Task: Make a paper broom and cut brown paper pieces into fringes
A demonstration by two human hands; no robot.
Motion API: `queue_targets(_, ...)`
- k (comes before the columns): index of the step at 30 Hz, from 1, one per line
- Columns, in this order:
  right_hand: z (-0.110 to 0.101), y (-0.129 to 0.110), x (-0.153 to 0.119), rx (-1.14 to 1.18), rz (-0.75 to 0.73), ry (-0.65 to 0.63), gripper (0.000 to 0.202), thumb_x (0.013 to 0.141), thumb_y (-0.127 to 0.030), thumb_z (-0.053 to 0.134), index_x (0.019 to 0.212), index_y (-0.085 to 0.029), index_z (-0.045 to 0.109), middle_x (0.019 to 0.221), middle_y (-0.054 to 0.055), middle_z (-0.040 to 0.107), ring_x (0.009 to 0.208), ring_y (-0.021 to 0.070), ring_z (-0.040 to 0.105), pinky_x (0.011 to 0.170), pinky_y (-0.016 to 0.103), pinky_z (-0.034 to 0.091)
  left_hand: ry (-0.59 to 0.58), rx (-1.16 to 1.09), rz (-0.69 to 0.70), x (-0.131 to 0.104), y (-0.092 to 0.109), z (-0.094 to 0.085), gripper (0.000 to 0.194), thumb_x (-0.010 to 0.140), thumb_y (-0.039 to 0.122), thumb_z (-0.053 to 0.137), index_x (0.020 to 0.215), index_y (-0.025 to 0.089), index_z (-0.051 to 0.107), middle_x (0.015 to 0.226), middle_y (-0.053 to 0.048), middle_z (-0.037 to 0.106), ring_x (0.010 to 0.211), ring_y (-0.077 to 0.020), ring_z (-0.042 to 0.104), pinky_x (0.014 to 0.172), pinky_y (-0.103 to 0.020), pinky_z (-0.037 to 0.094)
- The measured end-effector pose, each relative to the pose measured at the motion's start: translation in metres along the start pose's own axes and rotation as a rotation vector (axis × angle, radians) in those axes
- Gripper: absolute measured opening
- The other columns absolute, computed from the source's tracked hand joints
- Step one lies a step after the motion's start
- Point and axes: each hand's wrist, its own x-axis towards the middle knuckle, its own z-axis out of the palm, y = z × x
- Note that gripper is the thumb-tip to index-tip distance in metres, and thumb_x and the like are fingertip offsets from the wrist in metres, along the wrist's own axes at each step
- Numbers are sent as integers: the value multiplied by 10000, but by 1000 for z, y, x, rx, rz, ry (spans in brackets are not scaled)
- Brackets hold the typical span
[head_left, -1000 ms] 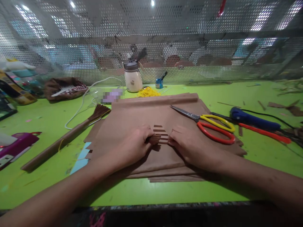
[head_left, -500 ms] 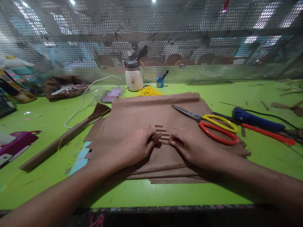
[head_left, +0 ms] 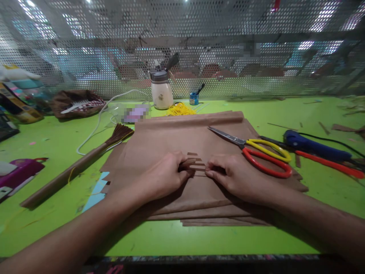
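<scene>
My left hand (head_left: 168,173) is closed, thumb and fingers pinching a small bundle of thin brown paper strips (head_left: 188,163). Just to its right, my right hand (head_left: 230,173) is also closed, its thumb and index finger pressed together at the end of a brown strip (head_left: 199,169). Another short strip (head_left: 192,153) lies above them. Both hands rest over a stack of large brown paper sheets (head_left: 171,135). Scissors (head_left: 243,144) with one yellow and one red handle lie on the stack, blades parted slightly, beyond my right hand.
A fringed, rolled brown paper stick (head_left: 74,173) lies left on the green table (head_left: 159,238). At right is a blue-handled tool (head_left: 316,146) with a cord. Behind stand a white jar (head_left: 162,94), yellow strands (head_left: 181,109) and a small blue pot (head_left: 194,99). Perforated metal mesh closes the back.
Both hands stay over the paper with small finger movements. The strips between them have shifted, and fewer show. The view has moved slightly.
</scene>
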Motion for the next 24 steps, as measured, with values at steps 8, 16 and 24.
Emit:
queue_targets(8,1,-2,-1,-38,-17,28,85,779,-177,529,748,-173,607,668,28,600,586,128,498,531,238,340,11,-30,-48,1,-1,1,86,716,181,501,632,171,512,641,26,555,580,-101,499,538,-212,361)
queue_targets(16,1,-1,0,-63,13,-7,99,789,-206,525,742,-180,608,666,29,612,572,124,500,530,238,338,22,-1,-93,-1,-3,3,79,711,192,504,633,184,508,643,37,550,583,-103,493,537,-217,357)
queue_targets(24,5,3,0,-92,6,-1,74,784,-217,520,748,-188,579,656,24,597,568,122,486,538,239,335,36,2,-63,-1,-2,3,68,713,203,510,648,182,510,652,23,567,588,-111,505,545,-225,365)
